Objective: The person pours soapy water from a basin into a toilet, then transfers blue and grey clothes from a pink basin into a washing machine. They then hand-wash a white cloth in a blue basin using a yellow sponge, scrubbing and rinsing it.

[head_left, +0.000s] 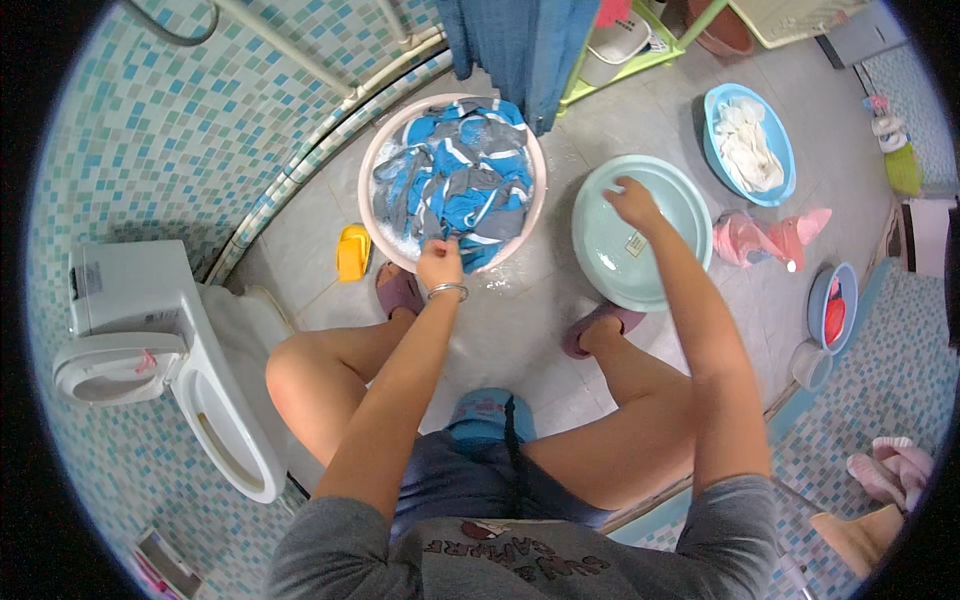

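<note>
A round pale pink basin (541, 190) stands on the floor ahead of me, filled with wet blue and grey clothes (455, 165) with white stripes, and suds show along its left side. At its near rim, my left hand (440, 264) is closed on the edge of the blue and grey cloth, a bangle around the wrist. To the right, a pale green basin (668, 180) holds a little clear liquid and has a small label on its bottom. Over its left part hovers my right hand (633, 203), fingers loosely apart with nothing in them.
A yellow scoop-like container (353, 252) lies left of the pink basin. A blue basin (788, 150) of white cloth and pink boots (745, 240) stand at right. A white toilet (225, 430) is at left, a blue curtain (515, 60) and green rack (620, 75) ahead.
</note>
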Demonstrator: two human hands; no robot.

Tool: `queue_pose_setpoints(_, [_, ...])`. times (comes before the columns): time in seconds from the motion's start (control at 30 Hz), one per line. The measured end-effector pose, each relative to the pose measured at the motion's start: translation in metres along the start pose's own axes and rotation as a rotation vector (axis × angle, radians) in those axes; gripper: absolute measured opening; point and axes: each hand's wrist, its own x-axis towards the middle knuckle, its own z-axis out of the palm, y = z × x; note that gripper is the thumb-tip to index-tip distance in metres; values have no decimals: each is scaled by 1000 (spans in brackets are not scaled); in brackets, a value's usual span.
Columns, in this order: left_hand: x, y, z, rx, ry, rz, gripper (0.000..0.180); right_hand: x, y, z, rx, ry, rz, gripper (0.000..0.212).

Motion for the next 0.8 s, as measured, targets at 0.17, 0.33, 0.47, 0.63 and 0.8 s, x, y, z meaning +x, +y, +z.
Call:
queue_pose_setpoints(0.17, [60,-35,-34,327,69,-176,73,25,-67,130,216,24,267,68])
queue_pose_setpoints(0.33, [85,-76,-37,39,-51,-383,108,21,-48,211,770,-141,555,46])
queue_pose_setpoints(0.47, [79,-90,-29,-216,-29,-392,121,-13,-57,219,891,66,452,34])
queue_pose_setpoints(0.63, [89,-85,-42,198,-172,-530,120,-56,-54,246,1032,79,512,41])
queue_pose_setpoints(0.8, [70,-53,-58,518,-255,-154,112,-123,-57,249,1162,53,702,48])
